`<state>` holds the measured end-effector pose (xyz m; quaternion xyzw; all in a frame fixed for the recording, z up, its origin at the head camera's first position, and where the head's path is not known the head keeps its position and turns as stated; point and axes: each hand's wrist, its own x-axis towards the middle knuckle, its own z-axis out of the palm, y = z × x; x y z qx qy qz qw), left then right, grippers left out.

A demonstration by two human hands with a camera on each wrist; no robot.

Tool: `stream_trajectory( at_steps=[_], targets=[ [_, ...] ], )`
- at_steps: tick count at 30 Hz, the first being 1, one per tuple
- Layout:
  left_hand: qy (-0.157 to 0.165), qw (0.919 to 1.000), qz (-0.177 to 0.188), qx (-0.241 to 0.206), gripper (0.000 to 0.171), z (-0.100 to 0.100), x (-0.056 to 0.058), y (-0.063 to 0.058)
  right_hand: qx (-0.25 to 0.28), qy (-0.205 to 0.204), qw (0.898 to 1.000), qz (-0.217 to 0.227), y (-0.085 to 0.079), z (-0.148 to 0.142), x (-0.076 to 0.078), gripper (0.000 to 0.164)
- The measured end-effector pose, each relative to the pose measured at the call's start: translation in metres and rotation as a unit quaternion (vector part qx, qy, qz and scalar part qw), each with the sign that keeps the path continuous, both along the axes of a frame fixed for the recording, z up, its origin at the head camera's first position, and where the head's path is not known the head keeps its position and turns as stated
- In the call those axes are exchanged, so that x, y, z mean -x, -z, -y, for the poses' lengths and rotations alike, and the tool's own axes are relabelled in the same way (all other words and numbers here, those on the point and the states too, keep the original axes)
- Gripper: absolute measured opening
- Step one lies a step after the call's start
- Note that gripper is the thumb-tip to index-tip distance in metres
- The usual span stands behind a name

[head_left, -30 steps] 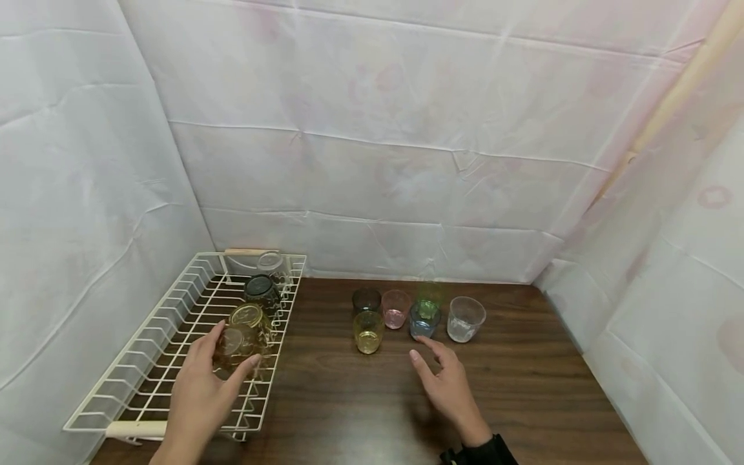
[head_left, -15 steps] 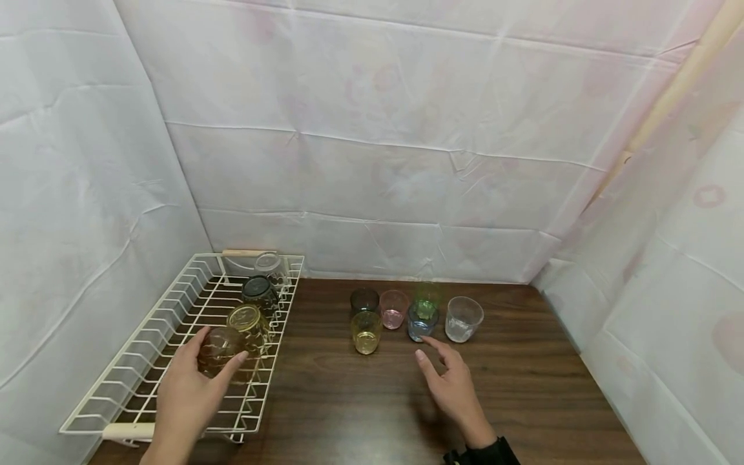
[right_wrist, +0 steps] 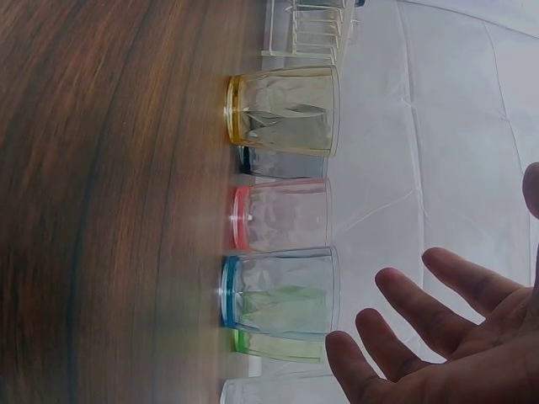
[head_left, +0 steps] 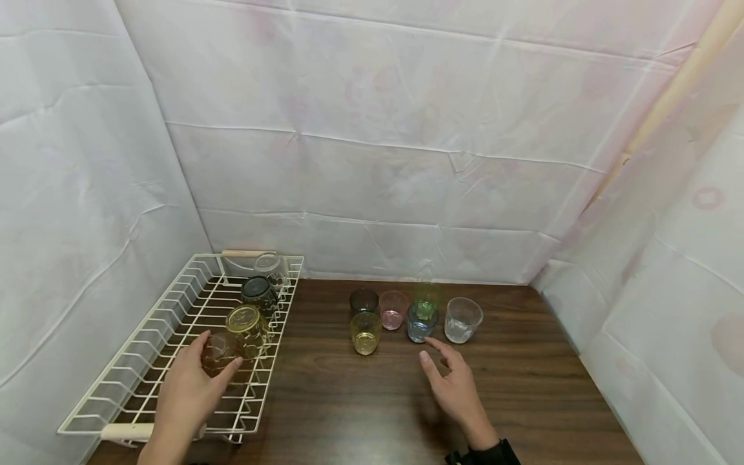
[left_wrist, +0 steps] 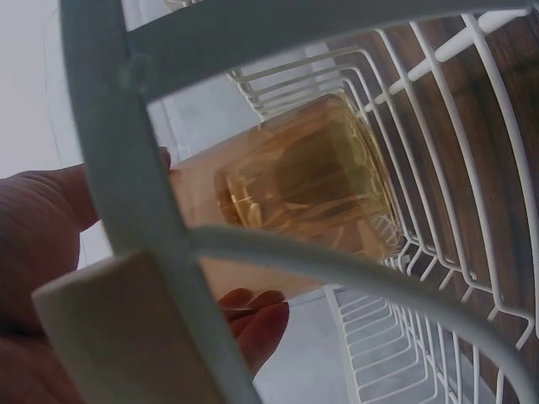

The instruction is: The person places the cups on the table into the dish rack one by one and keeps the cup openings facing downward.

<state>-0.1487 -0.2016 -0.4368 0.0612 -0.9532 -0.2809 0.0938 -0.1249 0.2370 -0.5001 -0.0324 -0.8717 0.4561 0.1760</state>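
Observation:
My left hand (head_left: pixel 188 381) holds an amber drinking glass (head_left: pixel 219 352) between thumb and fingers, low in the dish rack. The left wrist view shows this amber glass (left_wrist: pixel 290 189) bottom-up, its mouth end at the rack wires. Right behind it in the rack is an upturned yellow glass (head_left: pixel 247 326). Over the table my right hand (head_left: pixel 456 387) is held with fingers spread, grasping nothing. Its fingertips are nearest to a blue glass (head_left: pixel 421 324); in the right wrist view a gap separates those fingers (right_wrist: pixel 421 311) from the blue glass (right_wrist: pixel 282 290).
The white wire dish rack (head_left: pixel 130 345) also carries a dark glass (head_left: pixel 259 292) and a clear glass (head_left: pixel 269 266). Upright on the wooden table (head_left: pixel 349 407) stand yellow (head_left: pixel 366 336), dark (head_left: pixel 363 300), pink (head_left: pixel 393 309), green (head_left: pixel 428 294) and clear (head_left: pixel 463 320) glasses. White sheets hang around.
My left hand has shifted left and slightly nearer with the amber glass, which sits lower and left of the yellow one. My right hand has barely moved.

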Motion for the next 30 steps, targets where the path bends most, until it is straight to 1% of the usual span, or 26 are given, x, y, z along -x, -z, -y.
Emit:
stream_trajectory(
  at_steps=[3, 10, 14, 19, 25, 30],
  targets=[
    [0.004, 0.9998, 0.018, 0.002, 0.093, 0.001, 0.003, 0.002, 0.005, 0.002, 1.0, 0.003, 0.0, 0.0, -0.001, 0.038],
    [0.013, 0.9992, 0.036, 0.009, 0.094, 0.002, 0.004, 0.004, 0.02, 0.001, 0.999, 0.037, 0.0, 0.0, -0.001, 0.042],
    [0.02, 0.999, 0.037, 0.011, 0.093, 0.002, 0.005, 0.007, 0.02, -0.001, 0.999, 0.044, 0.0, -0.001, 0.0, 0.043],
    [0.027, 0.9989, 0.036, 0.013, 0.092, 0.0, 0.005, 0.01, 0.018, 0.004, 0.999, 0.042, 0.0, 0.001, -0.001, 0.043],
    [0.024, 0.9991, 0.032, 0.014, 0.093, -0.003, 0.005, 0.011, 0.01, 0.008, 1.0, 0.028, 0.002, 0.002, -0.002, 0.042],
    [0.02, 0.9992, 0.032, 0.008, 0.094, -0.005, 0.005, 0.011, 0.016, 0.013, 0.999, 0.028, 0.004, 0.001, 0.0, 0.042]
  ],
)
